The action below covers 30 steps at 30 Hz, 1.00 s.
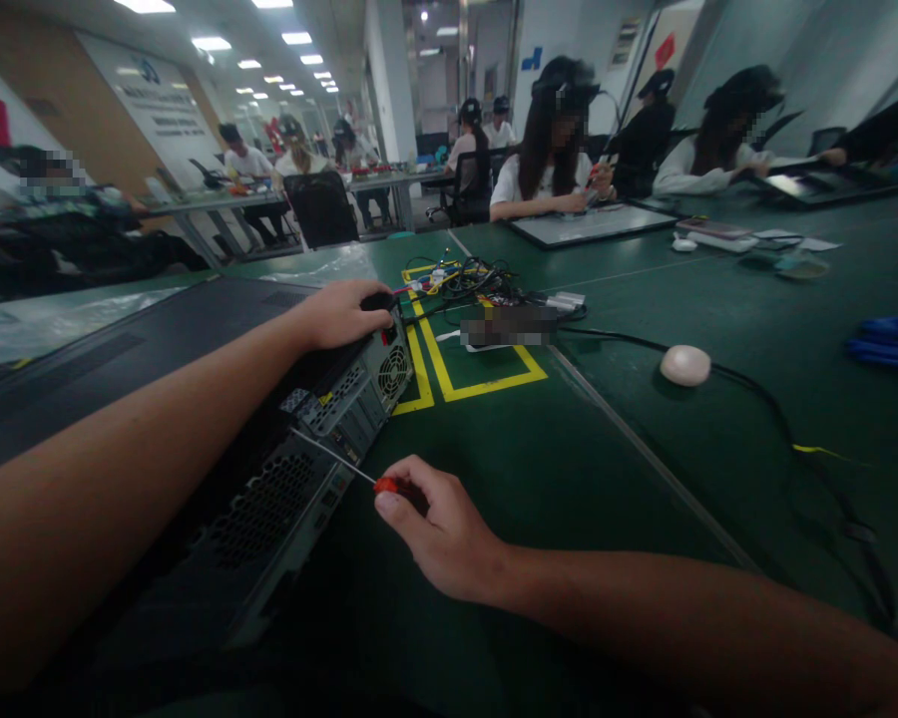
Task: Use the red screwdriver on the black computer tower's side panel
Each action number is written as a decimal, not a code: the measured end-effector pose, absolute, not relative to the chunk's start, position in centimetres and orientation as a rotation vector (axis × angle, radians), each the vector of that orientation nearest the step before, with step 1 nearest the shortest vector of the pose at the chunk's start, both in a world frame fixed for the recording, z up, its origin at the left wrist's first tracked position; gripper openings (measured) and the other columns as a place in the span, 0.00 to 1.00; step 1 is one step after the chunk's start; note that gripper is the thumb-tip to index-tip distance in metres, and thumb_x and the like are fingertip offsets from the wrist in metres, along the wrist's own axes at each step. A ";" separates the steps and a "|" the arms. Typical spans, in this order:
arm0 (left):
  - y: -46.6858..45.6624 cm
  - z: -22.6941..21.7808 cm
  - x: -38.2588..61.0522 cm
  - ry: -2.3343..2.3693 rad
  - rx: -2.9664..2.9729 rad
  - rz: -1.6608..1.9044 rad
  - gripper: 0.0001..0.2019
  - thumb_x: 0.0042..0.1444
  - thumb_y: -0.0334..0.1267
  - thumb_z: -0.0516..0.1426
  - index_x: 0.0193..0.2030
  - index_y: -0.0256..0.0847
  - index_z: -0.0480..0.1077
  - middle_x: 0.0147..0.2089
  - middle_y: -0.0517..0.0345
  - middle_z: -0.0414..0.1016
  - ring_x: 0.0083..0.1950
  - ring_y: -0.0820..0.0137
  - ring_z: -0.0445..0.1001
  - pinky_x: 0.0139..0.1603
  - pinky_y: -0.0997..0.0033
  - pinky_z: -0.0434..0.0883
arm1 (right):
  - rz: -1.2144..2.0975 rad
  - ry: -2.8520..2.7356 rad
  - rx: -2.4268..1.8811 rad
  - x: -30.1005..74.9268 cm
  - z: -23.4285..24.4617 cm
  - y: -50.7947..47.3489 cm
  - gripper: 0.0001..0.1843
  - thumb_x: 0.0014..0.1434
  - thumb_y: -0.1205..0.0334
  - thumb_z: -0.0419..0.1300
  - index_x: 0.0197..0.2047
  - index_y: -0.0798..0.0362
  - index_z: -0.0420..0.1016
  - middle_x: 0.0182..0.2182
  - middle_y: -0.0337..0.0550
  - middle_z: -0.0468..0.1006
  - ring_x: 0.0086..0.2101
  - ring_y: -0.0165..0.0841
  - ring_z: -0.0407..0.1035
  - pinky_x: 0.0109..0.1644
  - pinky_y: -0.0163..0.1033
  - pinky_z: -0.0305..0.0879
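A black desktop computer case (217,329) lies on its side at the left, its metal back panel with a round fan grille (393,371) facing right. My left hand (348,311) grips the case at the far top corner above the fan grille, fingers curled over the edge. In my right hand (449,529) is a screwdriver (336,459), held by its red handle. The thin shaft slants up and left to the rear edge of the case near a small metal bracket (303,404). The tip looks close to or touching the case; a screw there cannot be made out.
A tangle of cables (486,284) and a dark object (509,326) lie by yellow tape marks (486,387) beyond the case. A pale mouse-shaped object (685,365) sits on a black cord. Several people work at tables, one opposite behind a flat panel (591,224). Blue bundle (894,341) at right.
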<state>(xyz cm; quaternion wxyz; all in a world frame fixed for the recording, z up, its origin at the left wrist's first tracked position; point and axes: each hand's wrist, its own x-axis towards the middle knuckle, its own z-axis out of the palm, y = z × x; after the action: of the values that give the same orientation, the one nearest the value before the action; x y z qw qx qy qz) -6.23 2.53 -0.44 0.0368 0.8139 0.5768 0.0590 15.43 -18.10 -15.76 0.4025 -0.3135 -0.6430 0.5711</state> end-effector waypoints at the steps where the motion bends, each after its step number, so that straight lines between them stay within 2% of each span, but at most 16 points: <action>1: 2.5 -0.4 -6.2 1.765 2.499 0.181 0.44 0.68 0.58 0.56 0.84 0.38 0.81 0.84 0.39 0.86 0.83 0.39 0.83 0.88 0.44 0.76 | 1.435 -1.631 -0.789 15.4 -15.8 -18.1 0.12 0.83 0.49 0.69 0.48 0.47 0.78 0.37 0.34 0.76 0.37 0.35 0.72 0.46 0.41 0.70; 7: 2.7 -0.6 -6.4 1.778 2.504 0.195 0.41 0.68 0.57 0.57 0.83 0.44 0.83 0.82 0.44 0.88 0.81 0.39 0.84 0.87 0.42 0.77 | 1.476 -1.641 -0.808 15.4 -15.9 -18.3 0.16 0.87 0.44 0.65 0.48 0.46 0.79 0.33 0.34 0.71 0.32 0.35 0.69 0.37 0.40 0.65; 10: 2.9 -0.7 -6.5 1.773 2.504 0.203 0.42 0.68 0.58 0.57 0.83 0.42 0.83 0.83 0.43 0.87 0.82 0.39 0.83 0.88 0.42 0.76 | 1.478 -1.619 -0.794 15.4 -15.8 -18.3 0.14 0.85 0.46 0.66 0.51 0.47 0.80 0.35 0.35 0.74 0.35 0.36 0.72 0.40 0.41 0.67; 12: 2.9 -0.7 -6.5 1.770 2.500 0.197 0.43 0.67 0.58 0.57 0.84 0.40 0.82 0.84 0.41 0.86 0.83 0.39 0.83 0.88 0.43 0.76 | 1.495 -1.594 -0.793 15.5 -15.6 -18.3 0.13 0.81 0.48 0.72 0.54 0.47 0.80 0.38 0.35 0.78 0.38 0.36 0.74 0.43 0.41 0.69; 16: 2.9 -0.7 -6.5 1.765 2.500 0.188 0.44 0.67 0.58 0.57 0.84 0.40 0.81 0.83 0.41 0.87 0.83 0.40 0.83 0.88 0.44 0.76 | 1.555 -1.565 -0.837 15.5 -15.2 -18.2 0.20 0.72 0.52 0.81 0.53 0.46 0.76 0.39 0.32 0.79 0.38 0.34 0.72 0.44 0.41 0.68; 24: 2.8 -0.6 -6.5 1.751 2.495 0.222 0.43 0.66 0.59 0.57 0.82 0.43 0.83 0.84 0.40 0.87 0.81 0.37 0.84 0.87 0.40 0.77 | 1.598 -1.531 -0.832 15.6 -14.6 -18.3 0.23 0.73 0.46 0.82 0.49 0.46 0.75 0.37 0.32 0.76 0.37 0.35 0.70 0.45 0.42 0.68; 30: 2.7 -0.5 -6.4 1.768 2.491 0.198 0.45 0.66 0.60 0.56 0.84 0.40 0.82 0.84 0.39 0.86 0.82 0.40 0.84 0.87 0.47 0.76 | 1.574 -1.537 -0.821 15.5 -14.9 -18.3 0.21 0.74 0.46 0.81 0.49 0.46 0.76 0.38 0.33 0.77 0.38 0.35 0.70 0.47 0.43 0.68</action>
<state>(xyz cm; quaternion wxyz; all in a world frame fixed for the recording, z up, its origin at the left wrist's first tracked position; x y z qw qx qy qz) -6.38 2.70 -0.51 0.0401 0.8131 0.5772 0.0646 15.47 -18.28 -14.87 0.3864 -0.3224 -0.6038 0.6182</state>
